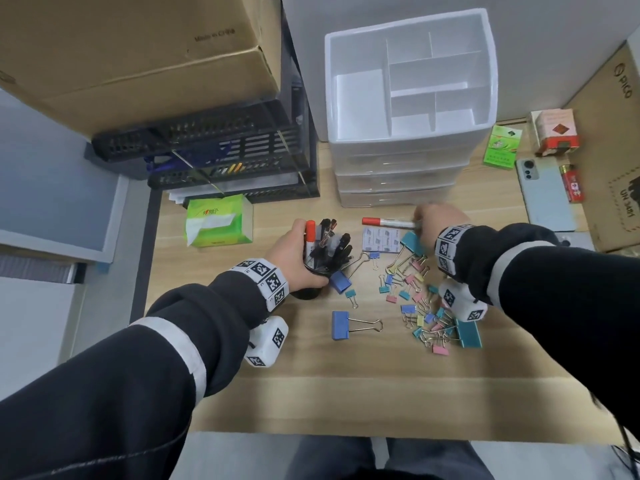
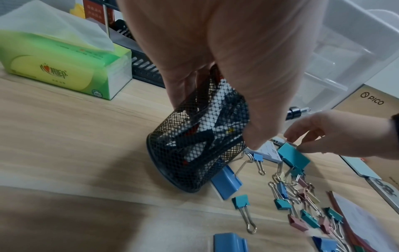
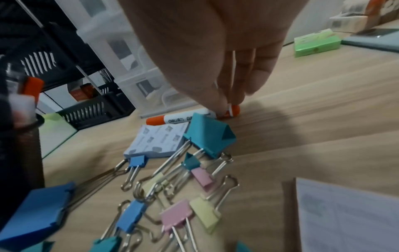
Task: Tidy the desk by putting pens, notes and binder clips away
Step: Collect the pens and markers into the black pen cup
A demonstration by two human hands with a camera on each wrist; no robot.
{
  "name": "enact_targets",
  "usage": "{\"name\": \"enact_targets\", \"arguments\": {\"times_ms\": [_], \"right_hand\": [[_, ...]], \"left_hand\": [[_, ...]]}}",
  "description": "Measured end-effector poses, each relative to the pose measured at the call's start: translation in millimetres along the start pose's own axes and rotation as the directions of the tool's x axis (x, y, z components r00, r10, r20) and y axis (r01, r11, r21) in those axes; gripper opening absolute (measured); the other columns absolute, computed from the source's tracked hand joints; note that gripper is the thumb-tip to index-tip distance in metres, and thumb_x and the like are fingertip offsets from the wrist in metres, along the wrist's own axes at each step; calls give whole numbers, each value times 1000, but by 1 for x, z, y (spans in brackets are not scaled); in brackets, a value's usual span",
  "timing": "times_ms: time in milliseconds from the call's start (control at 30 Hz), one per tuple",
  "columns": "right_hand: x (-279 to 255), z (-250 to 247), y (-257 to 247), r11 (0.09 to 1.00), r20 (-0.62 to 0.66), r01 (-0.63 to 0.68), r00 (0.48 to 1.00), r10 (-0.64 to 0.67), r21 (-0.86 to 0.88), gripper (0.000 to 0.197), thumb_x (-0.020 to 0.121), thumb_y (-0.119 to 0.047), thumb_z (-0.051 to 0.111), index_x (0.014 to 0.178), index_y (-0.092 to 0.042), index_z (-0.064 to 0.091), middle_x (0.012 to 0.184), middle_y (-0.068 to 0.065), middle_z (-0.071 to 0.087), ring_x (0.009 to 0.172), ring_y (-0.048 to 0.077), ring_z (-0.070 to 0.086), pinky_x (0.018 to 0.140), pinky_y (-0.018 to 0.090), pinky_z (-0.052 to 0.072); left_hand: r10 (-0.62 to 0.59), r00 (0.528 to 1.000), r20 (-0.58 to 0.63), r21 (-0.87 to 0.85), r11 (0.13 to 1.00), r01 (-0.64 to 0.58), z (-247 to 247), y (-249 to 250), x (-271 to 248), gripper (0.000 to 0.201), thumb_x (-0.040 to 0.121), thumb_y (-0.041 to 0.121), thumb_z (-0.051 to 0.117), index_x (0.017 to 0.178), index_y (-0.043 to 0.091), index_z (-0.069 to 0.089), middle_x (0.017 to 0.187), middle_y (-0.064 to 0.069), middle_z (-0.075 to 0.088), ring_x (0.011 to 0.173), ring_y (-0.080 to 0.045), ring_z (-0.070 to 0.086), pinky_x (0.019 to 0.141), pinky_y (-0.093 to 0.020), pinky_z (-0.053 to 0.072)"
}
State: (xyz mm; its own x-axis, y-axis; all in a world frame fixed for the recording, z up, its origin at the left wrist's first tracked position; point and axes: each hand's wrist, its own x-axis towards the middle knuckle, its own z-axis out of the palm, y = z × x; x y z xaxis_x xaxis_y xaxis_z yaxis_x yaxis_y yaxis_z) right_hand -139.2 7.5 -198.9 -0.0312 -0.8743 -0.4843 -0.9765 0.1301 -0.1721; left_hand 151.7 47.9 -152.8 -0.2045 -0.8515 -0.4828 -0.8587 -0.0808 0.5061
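My left hand (image 1: 294,252) grips a black mesh pen cup (image 2: 194,153), tilted on the wooden desk and holding several pens and markers (image 1: 325,239). My right hand (image 1: 437,220) pinches the right end of a white marker with red caps (image 1: 388,222) that lies flat on the desk (image 3: 183,118). Just in front of the marker lies a pale blue sticky-note pad (image 1: 379,240), with a large teal binder clip (image 3: 207,136) beside it. Several small coloured binder clips (image 1: 419,306) are scattered under my right wrist. A large blue clip (image 1: 341,325) lies nearer to me.
A white drawer organiser (image 1: 398,142) with open top compartments stands at the back. Black trays (image 1: 221,157) under a cardboard box (image 1: 138,46) fill the back left, with a green tissue pack (image 1: 218,220) in front. A phone (image 1: 543,192), lighter (image 1: 571,183) and small boxes lie at the right.
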Motion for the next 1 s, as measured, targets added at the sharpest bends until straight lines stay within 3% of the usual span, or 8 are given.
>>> {"name": "enact_targets", "arguments": {"times_ms": [167, 300, 467, 600, 667, 733, 833, 1000], "right_hand": [[2, 6, -2, 998, 5, 5, 1000, -4, -68, 12, 85, -13, 65, 96, -20, 67, 88, 4, 66, 79, 26, 62, 78, 34, 56], [0, 0, -2, 997, 14, 41, 999, -41, -58, 20, 84, -14, 65, 102, -21, 69, 97, 5, 66, 86, 26, 61, 80, 34, 55], [-17, -18, -2, 964, 32, 86, 995, -97, 253, 11, 94, -26, 63, 100, -22, 71, 87, -1, 67, 81, 21, 64, 66, 29, 51], [-38, -34, 1, 907, 28, 129, 988, -153, 402, 19, 97, -19, 58, 111, -23, 70, 98, 3, 71, 87, 21, 65, 79, 33, 53], [-45, -43, -1, 866, 6, 129, 989, -151, 483, 23, 97, -16, 59, 117, -19, 69, 95, 1, 70, 75, 12, 61, 73, 28, 50], [-49, -50, -7, 791, 10, 92, 992, -122, 605, 23, 95, -15, 63, 118, -18, 69, 94, 0, 69, 73, 10, 60, 70, 22, 49], [-55, -56, -19, 599, 67, 11, 992, -107, 800, 22, 88, -9, 70, 106, -22, 75, 101, 4, 72, 92, 19, 65, 81, 30, 55], [-71, -51, -38, 670, 46, 140, 967, -252, 729, 21, 86, -11, 73, 90, -31, 77, 94, -3, 75, 85, 17, 64, 78, 29, 55]], "left_hand": [[6, 1000, 3, 5, 1000, -6, 2, 2, 2, 86, 58, 28, 94, 121, 21, 37, 95, 3, 65, 84, -17, 65, 74, -32, 54], [5, 1000, 7, 18, 1000, -5, 3, 3, 4, 85, 57, 30, 94, 117, 24, 35, 95, 4, 65, 83, -16, 65, 74, -33, 55], [-5, 1000, 14, 14, 1000, 5, 1, 2, 3, 85, 55, 31, 94, 116, 26, 35, 94, 5, 64, 82, -15, 65, 72, -31, 55], [-9, 1000, 23, 28, 1000, 9, 2, 4, -1, 86, 56, 31, 94, 118, 25, 36, 94, 4, 63, 82, -15, 64, 70, -29, 51], [-14, 999, 30, 37, 999, 13, 2, 6, -3, 85, 57, 31, 94, 117, 25, 35, 94, 4, 62, 82, -16, 63, 68, -28, 48], [-22, 999, 32, 42, 999, 21, 2, 6, -6, 85, 58, 31, 94, 119, 23, 35, 95, 3, 61, 83, -16, 62, 64, -27, 46], [-45, 999, 30, 40, 998, 44, 3, 6, -11, 89, 59, 32, 94, 126, 21, 36, 99, 2, 62, 85, -18, 63, 63, -26, 45], [-44, 999, 22, 63, 997, 42, 6, 6, -18, 90, 60, 33, 94, 127, 21, 36, 98, 0, 61, 84, -18, 63, 66, -28, 47]]}}
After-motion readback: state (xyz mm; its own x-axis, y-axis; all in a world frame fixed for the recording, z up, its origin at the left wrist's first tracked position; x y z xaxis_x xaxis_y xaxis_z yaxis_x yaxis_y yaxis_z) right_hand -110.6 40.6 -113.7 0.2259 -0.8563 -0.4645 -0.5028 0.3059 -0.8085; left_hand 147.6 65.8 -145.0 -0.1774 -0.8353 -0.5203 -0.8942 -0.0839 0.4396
